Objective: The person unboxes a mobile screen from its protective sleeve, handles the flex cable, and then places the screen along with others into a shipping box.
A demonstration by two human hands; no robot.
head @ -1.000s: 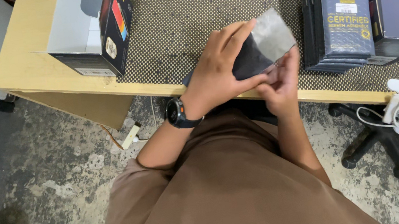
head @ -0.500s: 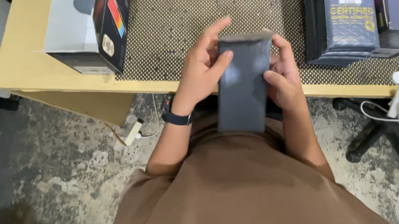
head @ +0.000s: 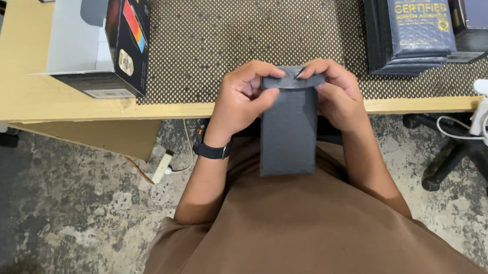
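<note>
My left hand (head: 243,97) and right hand (head: 331,89) each grip the top edge of the dark grey pouch (head: 288,125), hanging past the tabletop (head: 28,94) edge, above my lap.

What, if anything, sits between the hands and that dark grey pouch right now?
Nothing visible does. The left hand and right hand both pinch the top edge of the dark grey pouch directly, held over the lap at the table edge.
</note>
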